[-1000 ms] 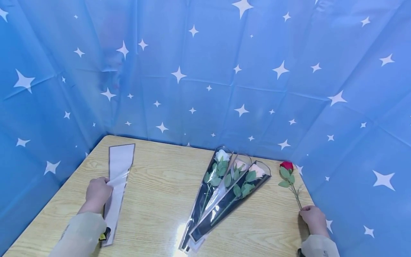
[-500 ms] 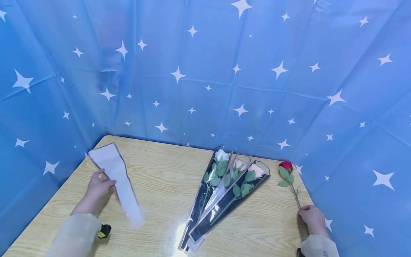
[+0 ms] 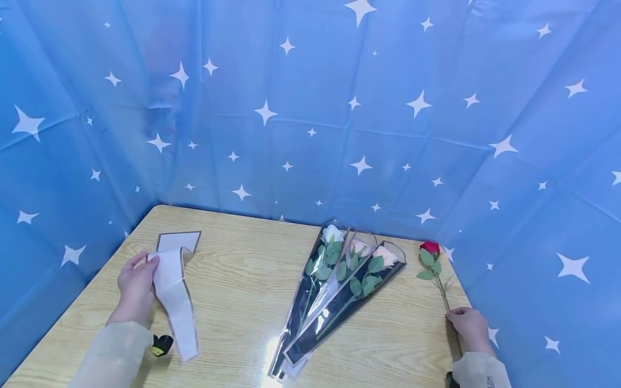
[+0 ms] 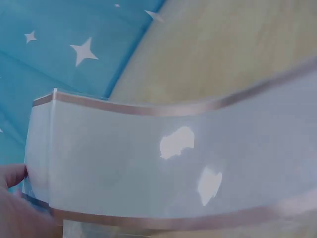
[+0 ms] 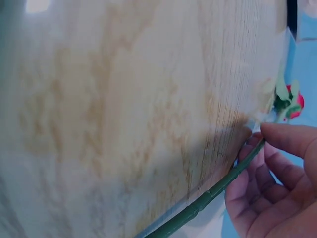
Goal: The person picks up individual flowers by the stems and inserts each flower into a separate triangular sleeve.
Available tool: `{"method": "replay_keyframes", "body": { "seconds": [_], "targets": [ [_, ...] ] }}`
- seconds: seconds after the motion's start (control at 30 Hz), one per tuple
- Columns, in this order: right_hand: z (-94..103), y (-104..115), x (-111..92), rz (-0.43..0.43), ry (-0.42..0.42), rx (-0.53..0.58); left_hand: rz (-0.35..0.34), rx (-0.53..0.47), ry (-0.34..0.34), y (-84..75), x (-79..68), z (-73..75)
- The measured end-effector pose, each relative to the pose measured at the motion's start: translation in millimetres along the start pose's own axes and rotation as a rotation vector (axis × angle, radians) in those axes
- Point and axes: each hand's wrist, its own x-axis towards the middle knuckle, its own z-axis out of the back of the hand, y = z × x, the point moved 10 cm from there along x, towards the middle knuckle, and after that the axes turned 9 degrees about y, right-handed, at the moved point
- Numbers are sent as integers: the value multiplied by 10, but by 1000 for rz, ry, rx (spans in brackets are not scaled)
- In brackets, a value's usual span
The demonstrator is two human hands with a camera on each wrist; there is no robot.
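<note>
On the left of the head view, my left hand [image 3: 137, 277] pinches the edge of a white flower wrapping sleeve [image 3: 176, 310] with a dark border. The sleeve bends over near the fingers; its wide end [image 3: 179, 240] lies behind, toward the back of the table. In the left wrist view, the glossy sleeve [image 4: 119, 163] curves away from the fingertips. At the right, my right hand [image 3: 469, 326] pinches the stem of an artificial red rose [image 3: 429, 248] between thumb and fingers. The green stem [image 5: 200, 202] runs down past the fingers in the right wrist view, with the bloom beyond.
Several wrapped roses fan out mid-table: a white rose [image 3: 332, 235], a pale pink rose [image 3: 359, 248] and another pale rose [image 3: 385, 256], in black and clear sleeves. A blue star-print curtain [image 3: 310, 108] surrounds the wooden table [image 3: 233, 269].
My left hand has lifted the sleeve, swung it to the left and then back upright, and it now bends over near the fingers. The right hand keeps holding the rose in place.
</note>
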Motion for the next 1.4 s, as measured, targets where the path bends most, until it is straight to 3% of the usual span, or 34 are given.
{"method": "replay_keyframes", "body": {
  "seconds": [0.1, 0.3, 0.43, 0.53, 0.63, 0.8, 0.87, 1.0, 1.1, 1.23, 1.4],
  "targets": [
    [-17, 13, 9, 18, 10, 0, 32, -115, 63, -17, -22, -70],
    [-26, 49, 9, 18, 11, 35, 228, -390, 318, 61, -165, -265],
    [-7, 78, -6, -5, -10, 61, 220, -469, 384, 32, -173, -322],
    [23, 161, -32, 14, -34, 55, 117, -394, 456, -86, -197, -402],
    [56, 299, -89, 65, -64, 63, 1, -327, 484, -226, -247, -480],
    [76, 572, -212, 151, -99, 183, -153, -226, 407, -405, -321, -545],
    [81, 680, -250, 183, -112, 256, -215, -176, 416, -474, -372, -599],
    [98, 918, -329, 271, -142, 357, -325, -196, 440, -595, -493, -713],
    [110, 1100, -399, 336, -160, 382, -400, -197, 355, -677, -579, -756],
    [128, 1329, -508, 414, -190, 398, -486, -112, 258, -795, -744, -866],
    [110, 1556, -623, 486, -182, 463, -578, -8, 375, -923, -995, -1163]
  ]
}}
